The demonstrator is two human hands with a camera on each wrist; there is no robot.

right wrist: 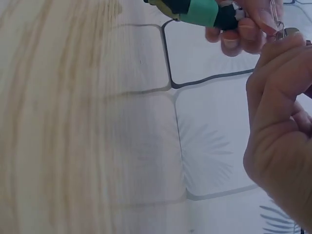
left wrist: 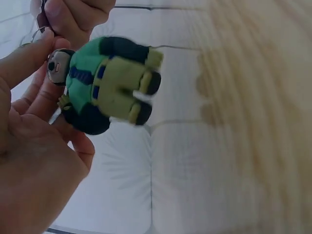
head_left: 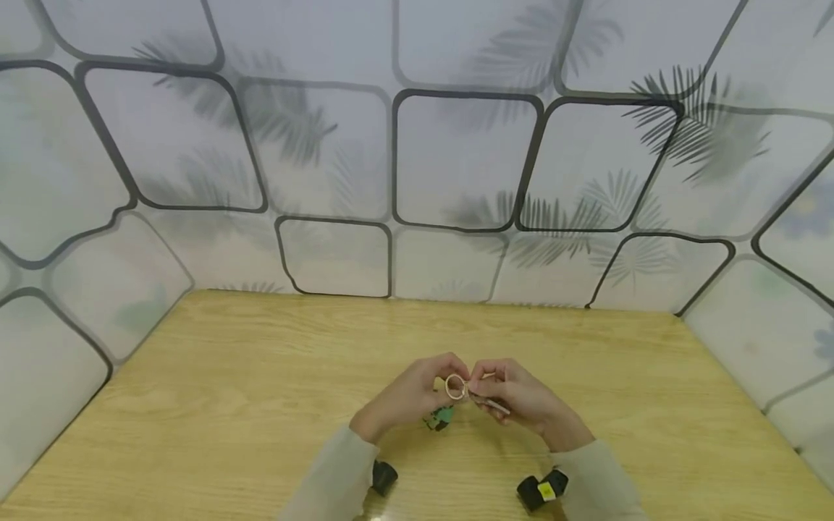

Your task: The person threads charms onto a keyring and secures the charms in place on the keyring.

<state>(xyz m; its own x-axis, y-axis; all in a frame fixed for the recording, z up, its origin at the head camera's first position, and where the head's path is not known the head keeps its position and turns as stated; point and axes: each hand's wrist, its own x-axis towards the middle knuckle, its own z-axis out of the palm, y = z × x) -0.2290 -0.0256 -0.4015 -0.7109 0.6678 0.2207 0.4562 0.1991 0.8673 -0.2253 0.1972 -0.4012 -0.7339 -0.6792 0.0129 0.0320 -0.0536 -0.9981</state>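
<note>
Over the table, my left hand (head_left: 413, 394) pinches a metal key ring (head_left: 447, 388) between thumb and fingers. From that hand hangs a figurine keychain (left wrist: 117, 80) with a green top, dark sleeves, a dark tie and tan trousers; its head lies against the fingers in the left wrist view. Close against the left fingertips, my right hand (head_left: 524, 398) holds a slim, flat metal piece (head_left: 496, 406) at the ring; it looks key-like, but fingers cover most of it. In the right wrist view the figurine (right wrist: 202, 12) shows only partly, beyond the right hand.
Both hands are above a light wooden table (head_left: 260, 362). A pale patterned cloth wall (head_left: 332, 257) encloses the back and sides. Black devices (head_left: 384, 477) are worn at both wrists, below the light sleeves (head_left: 339, 470).
</note>
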